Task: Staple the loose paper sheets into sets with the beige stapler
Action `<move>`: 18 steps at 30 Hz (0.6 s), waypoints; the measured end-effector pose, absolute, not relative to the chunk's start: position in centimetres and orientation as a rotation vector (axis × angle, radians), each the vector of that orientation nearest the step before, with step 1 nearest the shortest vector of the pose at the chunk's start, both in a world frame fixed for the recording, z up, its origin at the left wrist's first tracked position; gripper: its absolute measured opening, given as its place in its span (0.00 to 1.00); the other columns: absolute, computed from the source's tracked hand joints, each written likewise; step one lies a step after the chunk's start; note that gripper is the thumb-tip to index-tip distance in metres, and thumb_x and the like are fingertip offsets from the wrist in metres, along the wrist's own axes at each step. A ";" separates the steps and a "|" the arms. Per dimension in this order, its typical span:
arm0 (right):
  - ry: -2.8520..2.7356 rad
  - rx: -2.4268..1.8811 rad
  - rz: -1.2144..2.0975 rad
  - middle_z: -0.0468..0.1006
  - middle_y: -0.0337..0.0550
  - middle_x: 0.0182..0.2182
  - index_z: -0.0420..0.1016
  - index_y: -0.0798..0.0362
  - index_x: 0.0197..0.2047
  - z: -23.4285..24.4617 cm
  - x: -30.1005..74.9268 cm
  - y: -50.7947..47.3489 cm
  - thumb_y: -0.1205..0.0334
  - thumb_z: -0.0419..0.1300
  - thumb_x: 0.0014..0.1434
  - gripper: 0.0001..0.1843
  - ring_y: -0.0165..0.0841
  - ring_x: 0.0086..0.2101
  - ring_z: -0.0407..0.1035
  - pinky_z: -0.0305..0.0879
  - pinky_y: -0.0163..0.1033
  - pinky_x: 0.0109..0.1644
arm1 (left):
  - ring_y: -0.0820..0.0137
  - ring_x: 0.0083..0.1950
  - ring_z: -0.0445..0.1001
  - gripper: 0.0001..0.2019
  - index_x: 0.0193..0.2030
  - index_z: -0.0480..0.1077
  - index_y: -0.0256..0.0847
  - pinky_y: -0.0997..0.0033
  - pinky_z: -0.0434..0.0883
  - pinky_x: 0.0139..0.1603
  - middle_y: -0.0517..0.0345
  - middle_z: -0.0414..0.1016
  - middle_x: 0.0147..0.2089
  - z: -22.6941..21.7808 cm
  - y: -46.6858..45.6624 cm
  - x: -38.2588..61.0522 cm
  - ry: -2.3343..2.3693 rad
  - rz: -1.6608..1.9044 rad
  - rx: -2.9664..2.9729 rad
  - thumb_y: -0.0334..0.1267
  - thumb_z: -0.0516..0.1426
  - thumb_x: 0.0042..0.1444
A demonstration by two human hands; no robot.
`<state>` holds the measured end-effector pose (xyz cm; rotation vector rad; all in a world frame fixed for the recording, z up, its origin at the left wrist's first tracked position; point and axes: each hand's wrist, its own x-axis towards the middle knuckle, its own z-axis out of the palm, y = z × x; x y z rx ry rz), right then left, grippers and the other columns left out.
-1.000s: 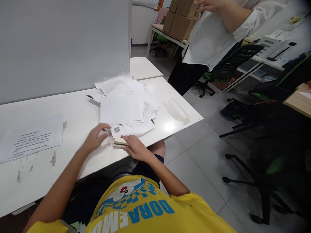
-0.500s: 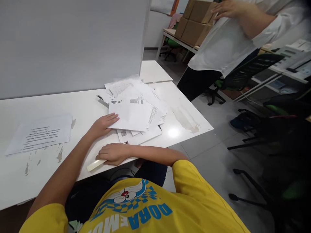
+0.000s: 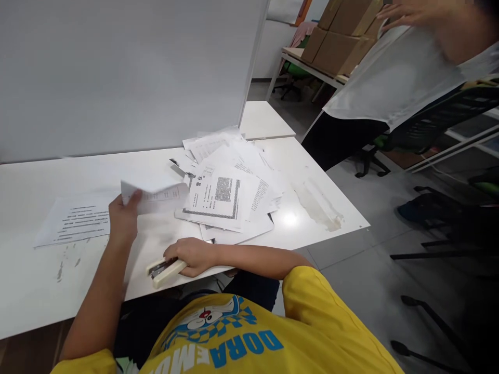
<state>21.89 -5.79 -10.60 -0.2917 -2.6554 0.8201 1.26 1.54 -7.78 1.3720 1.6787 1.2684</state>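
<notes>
White desk [image 3: 58, 280], worn: grey scuff marks near the left front, a larger smeared patch toward the right corner, bright ceiling-light glare beside it. Tall grey partition panel [image 3: 128, 72] runs along the desk's back edge. A second, smaller white desk surface [image 3: 265, 120] sits just behind the partition's end.

Left hand [image 3: 123, 217] is closed on a sheet of paper [image 3: 156, 196], thumb on top, sheet lifted off the desk and blurred. It hangs between the printed page [image 3: 74, 222] lying flat at the left and the loose paper pile [image 3: 230, 195] at desk centre-right. Top of the pile: a bordered document with a dark block of print. A black clip-like item pokes out at the pile's back left edge; cannot tell what it is.

Right hand [image 3: 191, 255] rests at the front edge of the desk, fingers wrapped around the rear of a cream stapler [image 3: 163, 269]. The stapler lies on the desk, nose pointing left, its arm slightly raised, just in front of the pile and apart from the held sheet.

Room: grey tiled floor, black and green office chairs at right. Another person in a white shirt [image 3: 393, 78] and dark trousers stands past the desk's far corner, one hand [image 3: 409, 13] raised. Behind them, cardboard boxes [image 3: 343, 31] stacked on a table.
</notes>
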 end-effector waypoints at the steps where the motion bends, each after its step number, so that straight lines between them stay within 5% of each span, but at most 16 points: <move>1: -2.642 -0.333 0.821 0.77 0.50 0.45 0.68 0.51 0.56 -10.5 21.9 -5.8 0.55 0.57 0.66 0.17 0.38 0.48 0.72 0.66 0.44 0.57 | 0.61 0.39 0.76 0.28 0.47 0.71 0.36 0.62 0.75 0.38 0.52 0.79 0.36 -7.8 1.4 1.2 1.670 1.243 1.315 0.60 0.59 0.52; 8: -2.493 -0.590 0.553 0.76 0.54 0.44 0.69 0.51 0.50 -10.5 23.3 -7.1 0.59 0.54 0.64 0.13 0.44 0.46 0.70 0.66 0.51 0.52 | 0.59 0.39 0.77 0.26 0.38 0.76 0.40 0.62 0.75 0.41 0.51 0.80 0.37 -8.1 0.3 1.8 1.556 0.917 1.275 0.56 0.69 0.37; 13: -2.028 -1.071 0.353 0.72 0.57 0.49 0.68 0.50 0.46 -8.7 28.0 -5.5 0.60 0.54 0.61 0.10 0.50 0.52 0.65 0.62 0.59 0.55 | 0.57 0.56 0.73 0.24 0.51 0.75 0.48 0.61 0.72 0.55 0.54 0.75 0.56 -6.8 0.9 2.7 1.264 0.484 1.831 0.57 0.59 0.52; 16: -1.715 -1.321 0.452 0.68 0.56 0.55 0.65 0.50 0.49 -7.3 31.4 -3.9 0.59 0.56 0.58 0.15 0.51 0.56 0.61 0.60 0.60 0.57 | 0.56 0.61 0.68 0.20 0.49 0.75 0.47 0.60 0.71 0.56 0.53 0.69 0.61 -5.4 2.3 4.8 1.136 0.308 2.143 0.55 0.55 0.56; 18: -1.559 -1.492 0.614 0.71 0.52 0.50 0.64 0.49 0.48 -6.9 33.1 -3.5 0.56 0.57 0.56 0.16 0.48 0.51 0.64 0.63 0.56 0.54 | 0.55 0.63 0.65 0.18 0.45 0.76 0.45 0.58 0.70 0.56 0.52 0.69 0.62 -4.5 3.4 6.6 1.043 0.251 2.286 0.53 0.55 0.57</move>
